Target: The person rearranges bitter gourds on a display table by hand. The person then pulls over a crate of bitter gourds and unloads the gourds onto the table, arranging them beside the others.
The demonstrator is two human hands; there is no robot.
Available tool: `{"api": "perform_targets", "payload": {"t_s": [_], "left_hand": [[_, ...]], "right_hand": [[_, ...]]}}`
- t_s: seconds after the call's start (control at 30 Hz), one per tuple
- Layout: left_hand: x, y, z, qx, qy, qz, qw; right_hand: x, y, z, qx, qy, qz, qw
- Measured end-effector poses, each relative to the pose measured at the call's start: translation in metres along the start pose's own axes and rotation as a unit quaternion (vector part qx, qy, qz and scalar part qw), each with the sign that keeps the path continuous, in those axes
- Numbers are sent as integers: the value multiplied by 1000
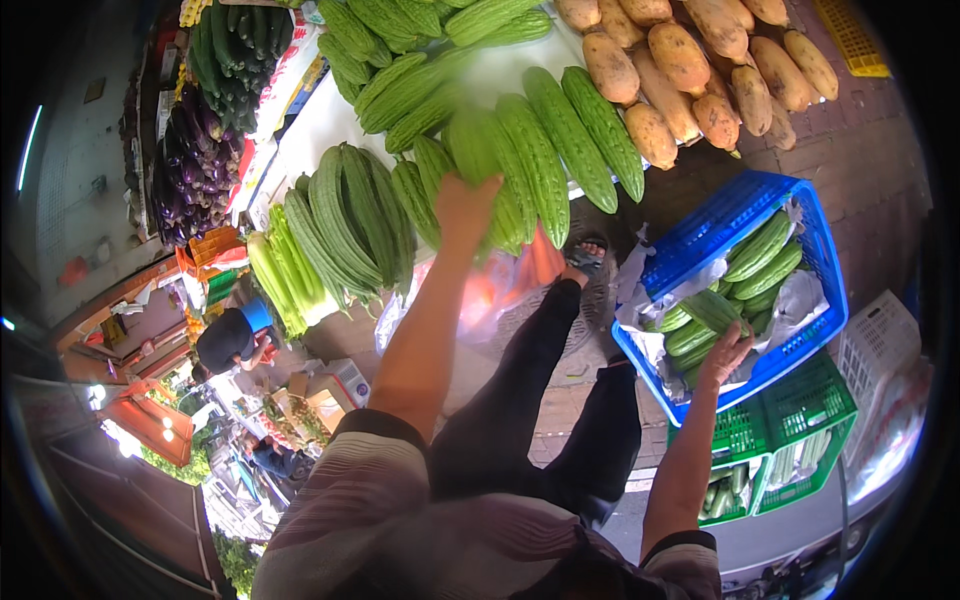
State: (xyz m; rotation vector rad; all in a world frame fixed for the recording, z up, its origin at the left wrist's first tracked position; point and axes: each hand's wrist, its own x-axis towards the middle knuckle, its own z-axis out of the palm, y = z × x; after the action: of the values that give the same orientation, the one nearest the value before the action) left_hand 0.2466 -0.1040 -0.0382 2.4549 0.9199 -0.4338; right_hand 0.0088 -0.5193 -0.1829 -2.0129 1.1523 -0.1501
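My left hand (466,208) reaches to the front of the stall and grips the near end of a light green bitter melon (474,146); a haze blurs its upper part. Other bitter melons (534,169) lie side by side to its right, and more are heaped behind. On the right, my right hand (727,354) has its fingers around the end of a bitter melon (709,310). That one lies on top of several others inside a blue plastic crate (821,225) lined with pale paper. The lower melons are partly hidden by the paper and by my hand.
Ridged loofahs (349,217) and celery (289,270) stand left of the bitter melons, with eggplants (196,161) farther left. Thick tan root-like vegetables (679,60) fill the back right. Green crates (806,405) sit below the blue one. A person (227,341) is at the left.
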Motion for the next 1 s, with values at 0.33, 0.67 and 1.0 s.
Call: {"api": "perform_targets", "payload": {"t_s": [0.33, 0.67, 1.0], "left_hand": [[-2, 0, -5, 192, 64, 105, 974], [10, -52, 17, 145, 137, 211, 957], [5, -45, 16, 103, 124, 190, 968]], "right_hand": [[14, -14, -26, 12, 31, -14, 999], [16, -218, -50, 179, -111, -123, 970], [-18, -401, 271, 70, -389, -590, 704]]}}
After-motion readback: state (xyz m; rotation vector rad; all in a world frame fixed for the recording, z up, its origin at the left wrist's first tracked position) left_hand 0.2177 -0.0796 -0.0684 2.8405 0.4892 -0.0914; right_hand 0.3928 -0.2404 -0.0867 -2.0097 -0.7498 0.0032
